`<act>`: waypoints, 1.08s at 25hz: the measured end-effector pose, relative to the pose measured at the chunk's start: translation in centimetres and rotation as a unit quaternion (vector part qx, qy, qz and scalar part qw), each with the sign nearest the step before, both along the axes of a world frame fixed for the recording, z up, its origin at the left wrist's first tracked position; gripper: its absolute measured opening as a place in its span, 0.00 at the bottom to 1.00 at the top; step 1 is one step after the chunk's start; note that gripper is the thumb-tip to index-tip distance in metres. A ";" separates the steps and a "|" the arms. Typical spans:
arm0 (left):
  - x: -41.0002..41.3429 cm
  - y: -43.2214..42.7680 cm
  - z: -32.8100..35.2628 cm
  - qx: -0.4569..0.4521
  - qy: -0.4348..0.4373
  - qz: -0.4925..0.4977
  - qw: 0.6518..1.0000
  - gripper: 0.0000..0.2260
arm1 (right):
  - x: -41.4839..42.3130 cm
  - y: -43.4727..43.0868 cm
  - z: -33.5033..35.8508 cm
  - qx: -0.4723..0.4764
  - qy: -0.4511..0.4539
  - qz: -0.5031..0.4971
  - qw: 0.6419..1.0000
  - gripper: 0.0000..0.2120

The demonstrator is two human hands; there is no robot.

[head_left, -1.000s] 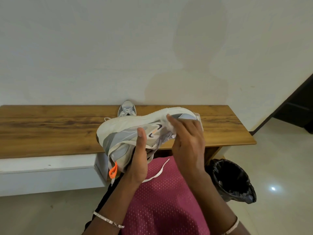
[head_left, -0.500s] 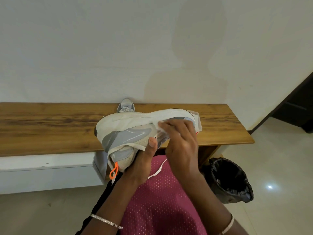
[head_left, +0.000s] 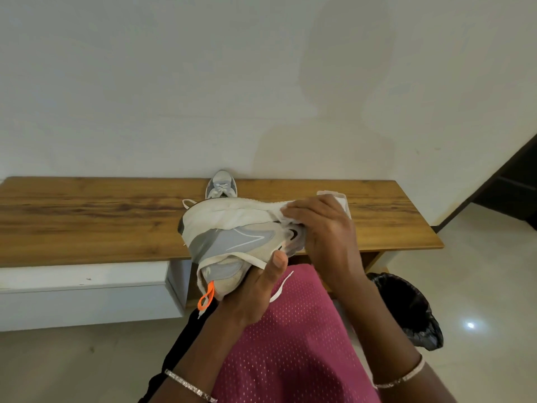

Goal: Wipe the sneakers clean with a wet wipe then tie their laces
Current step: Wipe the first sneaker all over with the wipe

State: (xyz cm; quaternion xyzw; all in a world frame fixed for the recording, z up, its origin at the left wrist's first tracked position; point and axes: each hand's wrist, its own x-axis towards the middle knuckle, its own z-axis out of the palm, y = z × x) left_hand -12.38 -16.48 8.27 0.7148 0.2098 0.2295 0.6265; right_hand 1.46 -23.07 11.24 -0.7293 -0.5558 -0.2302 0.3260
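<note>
- A black-lined waste bin (head_left: 406,309) stands on the floor below and to the right of the right hand's fingers; nothing can be made out inside its dark liner
- The left hand (head_left: 250,298) grips the grey-and-white sneaker (head_left: 232,239) from beneath at its collar, the thumb curled up against the side panel, the other fingers hidden under the shoe
- The sneaker is held in the air on its side, sole turned away from the person, above the pink shorts (head_left: 290,344) and in front of the wooden bench (head_left: 87,219)
- The right hand (head_left: 322,231) lies over the toe end, fingers close together and bent, pressing the white wet wipe (head_left: 293,221) onto the upper just under the sole edge
- A white wipe pack (head_left: 338,199) peeks out beyond the right knuckles, on the bench
- The second sneaker (head_left: 221,186) stands on the bench by the wall, beyond the left thumb, partly hidden by the held shoe
- An orange heel loop (head_left: 207,296) and a loose white lace (head_left: 280,286) hang either side of the left palm
- Compared with a second ago, the left thumb sits lower on the side panel and the right fingers are further towards the toe
</note>
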 end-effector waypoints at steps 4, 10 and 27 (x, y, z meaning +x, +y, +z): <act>0.2 -0.1 0.2 -0.020 0.025 0.016 0.999 0.43 | 1.8 -0.4 1.1 -0.020 0.025 -0.095 0.995 0.12; 0.3 -0.4 0.4 0.052 0.039 -0.029 0.997 0.36 | -1.6 2.3 1.5 0.009 0.112 0.050 0.992 0.12; 0.5 -0.1 0.1 0.012 0.079 0.006 0.997 0.53 | -2.2 3.0 3.6 -0.076 0.252 0.158 0.952 0.16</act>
